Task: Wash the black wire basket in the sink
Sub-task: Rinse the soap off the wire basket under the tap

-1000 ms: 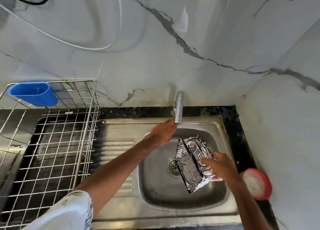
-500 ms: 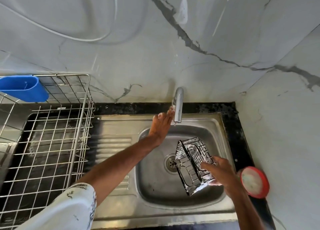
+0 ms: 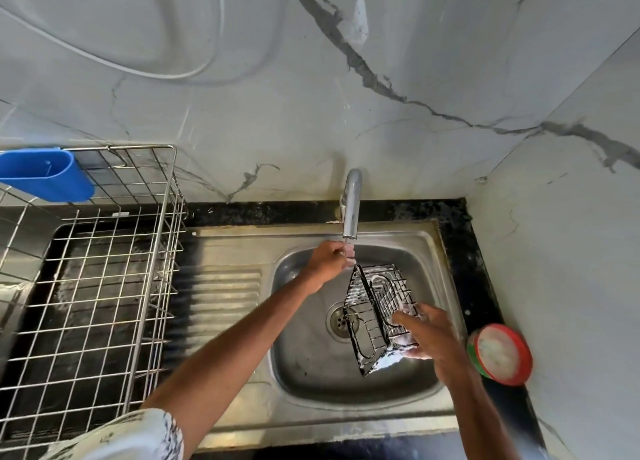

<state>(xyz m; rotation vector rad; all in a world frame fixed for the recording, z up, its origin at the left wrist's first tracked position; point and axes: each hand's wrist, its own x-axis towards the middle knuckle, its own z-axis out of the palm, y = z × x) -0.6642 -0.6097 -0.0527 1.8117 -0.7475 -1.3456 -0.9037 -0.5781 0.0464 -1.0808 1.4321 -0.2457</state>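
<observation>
Held the black wire basket, foam-streaked and tilted on edge, inside the sink bowl just right of the drain. Gripped it at its near right side with the right hand, fingers curled round the wires (suds there too). Held the left hand just under the mouth of the tap, fingers loosely bent and holding nothing. Had a red-rimmed tub on the black desk right of the sink, and to the left a steel dish rack with a blue holder hooked on its back rail.

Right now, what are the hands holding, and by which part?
The right hand grips the black wire basket by its near right side. The left hand is under the tap; any hold there cannot be told.
</observation>
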